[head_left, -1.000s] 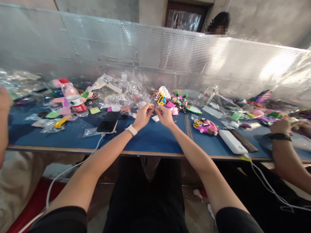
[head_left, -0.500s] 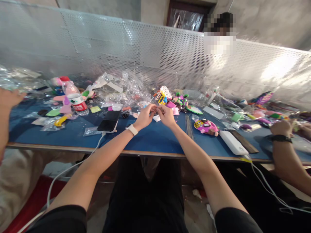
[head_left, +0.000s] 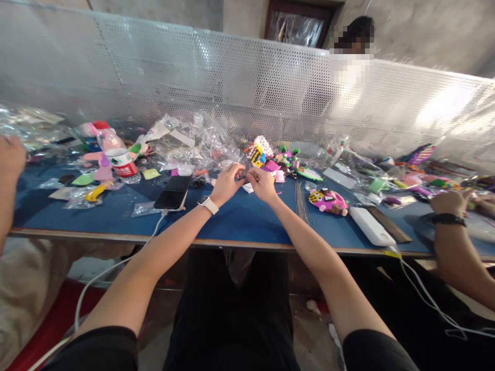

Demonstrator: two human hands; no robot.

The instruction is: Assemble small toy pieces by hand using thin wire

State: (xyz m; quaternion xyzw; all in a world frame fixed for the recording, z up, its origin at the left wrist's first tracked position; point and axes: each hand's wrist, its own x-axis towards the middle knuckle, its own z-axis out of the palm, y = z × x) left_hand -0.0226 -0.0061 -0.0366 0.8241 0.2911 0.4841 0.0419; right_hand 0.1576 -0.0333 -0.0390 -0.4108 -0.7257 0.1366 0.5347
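My left hand (head_left: 228, 184), with a pale-strapped watch (head_left: 209, 205) on its wrist, is held above the table with fingertips pinched. My right hand (head_left: 262, 183) meets it from the other side, thumb and fingers pressed together. Whatever lies between the fingertips is too small to make out. A small white piece (head_left: 248, 189) shows just below the hands. Right behind them are a yellow, black and white clay figure (head_left: 256, 154) and a pink clay piece (head_left: 273, 166). A bundle of thin wires (head_left: 301, 200) lies to the right of my right hand.
A black phone (head_left: 172, 192) on a cable and a water bottle (head_left: 122, 164) stand left. Rightward lie a pink-and-yellow clay figure (head_left: 328, 201) and a white power bank (head_left: 372, 226). Clear plastic bags (head_left: 193, 136) line the perforated screen (head_left: 232, 77). Co-workers' hands (head_left: 448, 203) are at both sides.
My left hand has shifted slightly left and down, and its fingers have loosened a little. My right hand has stayed nearly in place. The co-worker's hand at far left has drawn back leftward.
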